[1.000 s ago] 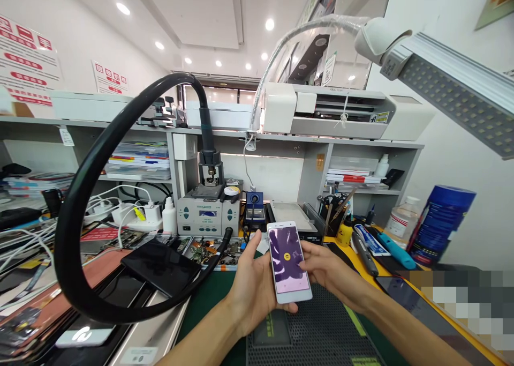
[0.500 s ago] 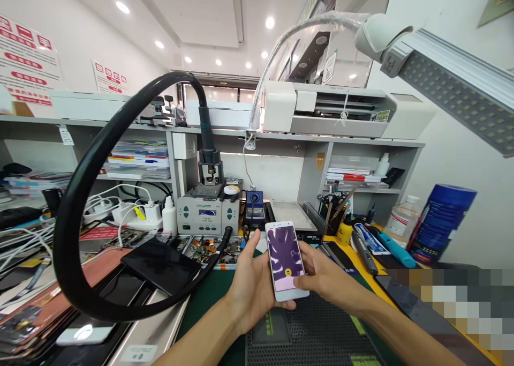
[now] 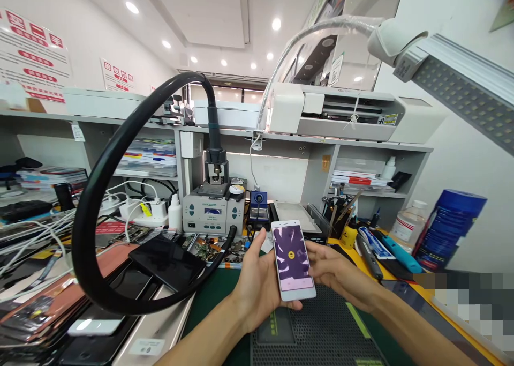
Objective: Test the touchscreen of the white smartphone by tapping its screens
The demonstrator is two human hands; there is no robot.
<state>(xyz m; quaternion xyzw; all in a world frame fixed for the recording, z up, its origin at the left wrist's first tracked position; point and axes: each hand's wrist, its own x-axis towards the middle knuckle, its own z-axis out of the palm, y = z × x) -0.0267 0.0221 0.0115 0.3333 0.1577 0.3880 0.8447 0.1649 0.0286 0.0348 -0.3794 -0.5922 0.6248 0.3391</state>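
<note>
A white smartphone (image 3: pixel 294 260) is held upright at a slight tilt, its screen lit with a purple and pink picture and a small yellow round icon. My left hand (image 3: pixel 259 285) cradles it from behind and the left, thumb raised beside the edge and fingertips showing under the bottom. At the right edge, my right hand (image 3: pixel 335 269) has its fingers curled against the phone's side, the thumb by the screen's edge. Below the hands lies a dark perforated mat (image 3: pixel 317 328).
A hot-air station (image 3: pixel 212 213) stands behind, its thick black hose (image 3: pixel 82 226) looping at left. Phones and a black panel (image 3: pixel 166 261) pile up at left. Tools (image 3: pixel 341 210), a blue canister (image 3: pixel 450 229) and a bottle (image 3: pixel 409 226) stand at right. An LED lamp (image 3: pixel 469 87) hangs above.
My right thumb has moved off the lower screen to the phone's right edge. The yellow icon sits higher on the screen. The whole view has shifted slightly.
</note>
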